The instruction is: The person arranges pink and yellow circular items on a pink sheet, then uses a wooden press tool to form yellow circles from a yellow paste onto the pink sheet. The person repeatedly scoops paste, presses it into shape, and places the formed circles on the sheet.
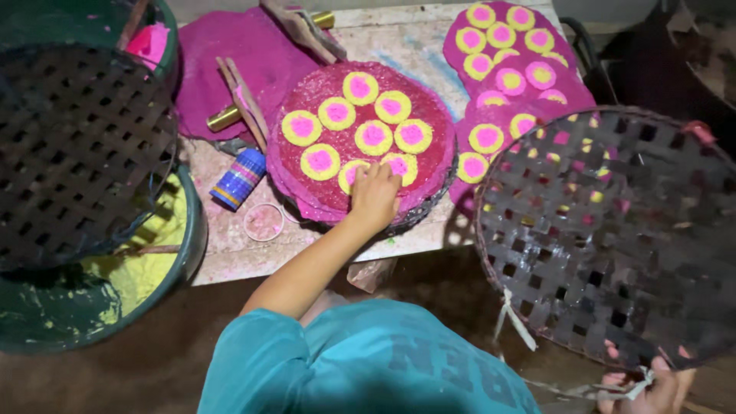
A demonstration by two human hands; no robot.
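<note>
The yellow-and-pink round disc [354, 173], on the magenta sheet [429, 165] on the counter [399, 42], could be smeared under the flat-pressed left hand [374, 195], or struck by the dark woven tray [606, 230] gripped at its rim by the right hand [652, 387].

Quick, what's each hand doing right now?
Left hand: open, fingers resting on the pink disc.
Right hand: closed on the woven tray rim.

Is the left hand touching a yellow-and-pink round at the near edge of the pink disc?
Touching. The head view shows the left hand with fingertips pressed on a yellow-and-pink round of the pink disc, no gap.
</note>
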